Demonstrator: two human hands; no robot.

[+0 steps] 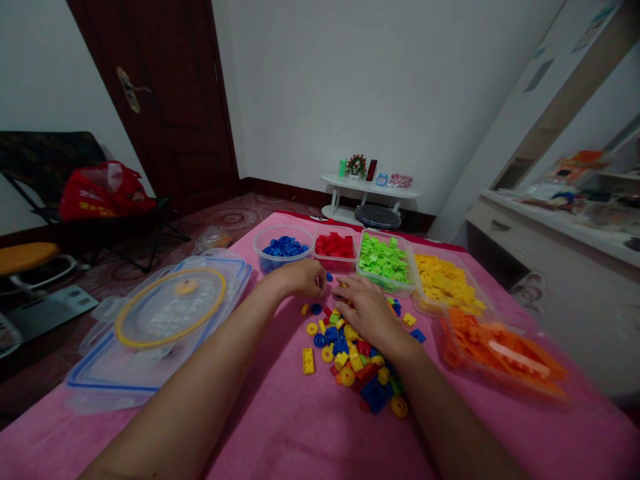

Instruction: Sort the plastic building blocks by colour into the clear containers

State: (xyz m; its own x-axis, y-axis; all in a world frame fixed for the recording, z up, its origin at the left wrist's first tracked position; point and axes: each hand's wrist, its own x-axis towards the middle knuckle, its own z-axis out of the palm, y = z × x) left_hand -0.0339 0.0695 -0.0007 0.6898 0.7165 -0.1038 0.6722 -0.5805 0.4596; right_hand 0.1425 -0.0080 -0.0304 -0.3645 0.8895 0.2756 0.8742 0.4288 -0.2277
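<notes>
My left hand is closed, its fingers curled down just in front of the blue and red containers; anything inside them is hidden. A small blue piece lies right beside its fingertips. My right hand reaches over the far part of a mixed pile of toy building bricks, fingers apart and touching pieces there. Yellow, blue, red and green bricks and small wheels make up the pile. A yellow brick lies apart on its left side.
Clear containers hold blue bricks, red bricks, green bricks, yellow bricks and orange bricks. Stacked plastic lids lie at left on the pink cloth. A white shelf stands against the wall.
</notes>
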